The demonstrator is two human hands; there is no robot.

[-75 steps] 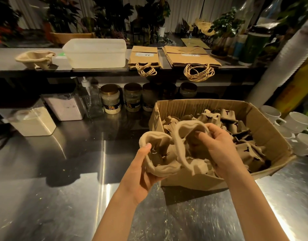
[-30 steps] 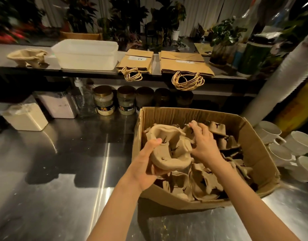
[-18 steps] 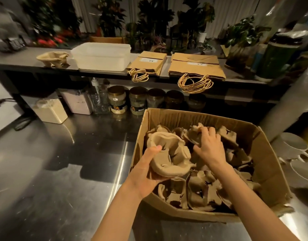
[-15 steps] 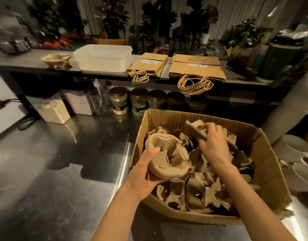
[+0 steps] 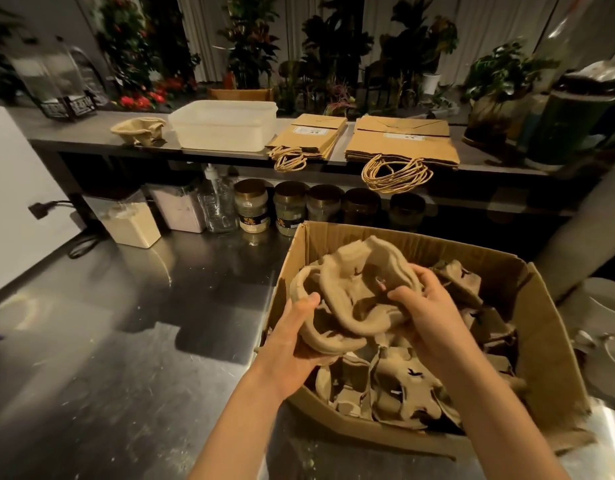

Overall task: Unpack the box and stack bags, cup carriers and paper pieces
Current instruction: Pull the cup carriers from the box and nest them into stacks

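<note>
Head view: a cardboard box point(image 5: 541, 341) stands open on the steel table point(image 5: 126, 341), tilted slightly, with its near right corner torn. Loose moulded-paper cup carriers point(image 5: 403, 393) lie jumbled inside it.

Above the box's left half the person holds two more carriers. The left grip point(image 5: 292, 344) is closed round the lower carrier point(image 5: 330, 344), with the thumb on the rim and the fingers curled underneath. The right grip point(image 5: 427, 320) is curled over the edge of the upper carrier point(image 5: 365, 271), pinching it from the right side. The upper carrier overlaps the lower one and the two touch; whether they are fully nested I cannot tell.

On the shelf point(image 5: 56, 133) behind the table a single carrier point(image 5: 139, 129) sits at the left, just beside a white plastic tub point(image 5: 226, 128). Right of the tub lie two flat stacks of brown paper bags, a smaller stack point(image 5: 309, 136) and a larger stack point(image 5: 403, 140), with their twine handles hanging over the shelf's front edge.

Under the shelf a row of jars point(image 5: 288, 207) and a few clear canisters point(image 5: 129, 220) stand at the back of the table. White cups point(image 5: 607, 306) sit right of the box.
</note>
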